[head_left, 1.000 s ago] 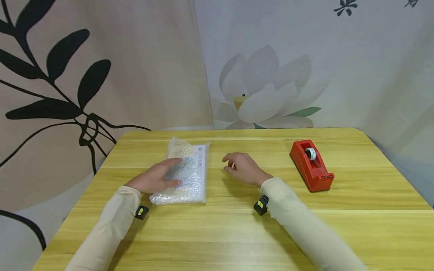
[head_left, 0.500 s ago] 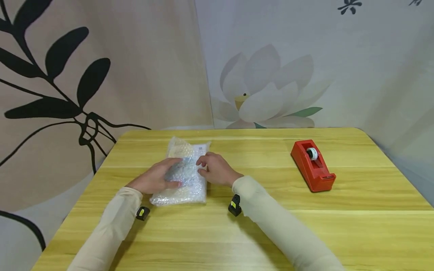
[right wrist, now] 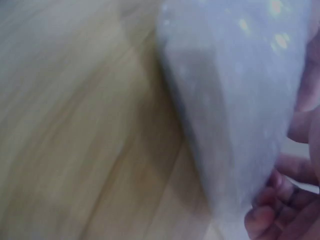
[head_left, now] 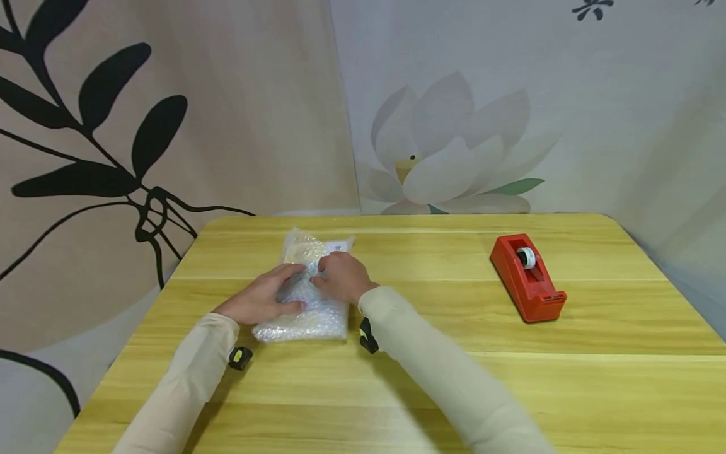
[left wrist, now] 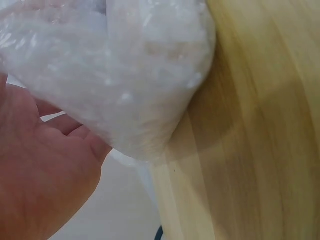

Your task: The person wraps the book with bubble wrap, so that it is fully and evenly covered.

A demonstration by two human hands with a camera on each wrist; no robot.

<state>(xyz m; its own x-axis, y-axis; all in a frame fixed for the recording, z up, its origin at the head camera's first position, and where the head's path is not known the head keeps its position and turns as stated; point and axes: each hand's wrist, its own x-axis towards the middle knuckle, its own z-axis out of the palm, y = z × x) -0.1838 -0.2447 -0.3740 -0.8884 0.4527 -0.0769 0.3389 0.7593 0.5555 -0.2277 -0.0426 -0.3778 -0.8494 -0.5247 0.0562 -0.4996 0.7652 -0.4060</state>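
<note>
A flat bundle in clear bubble wrap (head_left: 317, 321) lies left of centre on the table, with a white, printed item showing at its top right corner. My left hand (head_left: 263, 295) rests on its left side, thumb and fingers spread; in the left wrist view the palm shows beside the wrap (left wrist: 135, 100). Over the bundle's right half, my right hand (head_left: 343, 277) touches the wrap with bent fingers. In the blurred right wrist view, some curled fingers (right wrist: 280, 207) lie by the wrap (right wrist: 245, 110). Whether the right fingertips pinch anything is hidden.
A red tape dispenser (head_left: 529, 280) with a small roll of tape (head_left: 526, 257) stands at the table's right. The wooden table (head_left: 317, 391) ends at a printed curtain (head_left: 272, 113) behind it. Black wrist devices sit at both cuffs.
My right hand has moved left from beside the bundle, past its right edge, onto its upper right half. The left hand has stayed on the left side.
</note>
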